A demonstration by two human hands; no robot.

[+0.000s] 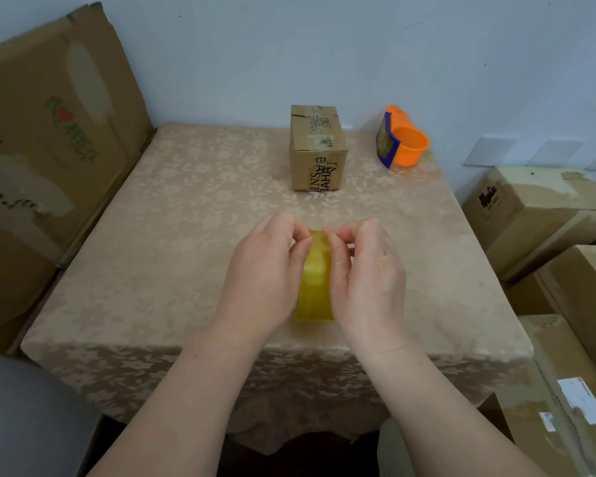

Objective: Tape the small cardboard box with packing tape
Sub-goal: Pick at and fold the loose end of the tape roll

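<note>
A person's left hand (267, 275) and right hand (365, 275) closed around a yellow roll of tape (315, 287) held on edge above the bench (172, 235), fingertips (331, 235) pinched at its top, apparently hunting the loose end, while the small cardboard box (317, 148) waited well apart near the wall, beside an orange tape cutter (405, 142).

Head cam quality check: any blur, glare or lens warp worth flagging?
Head view: light is soft and even, shadows faint, no glare on the tablecloth. Wide-angle warp bends the stacked cartons at the frame edges. Box print is legible; both hands on the tape roll look slightly soft.
</note>
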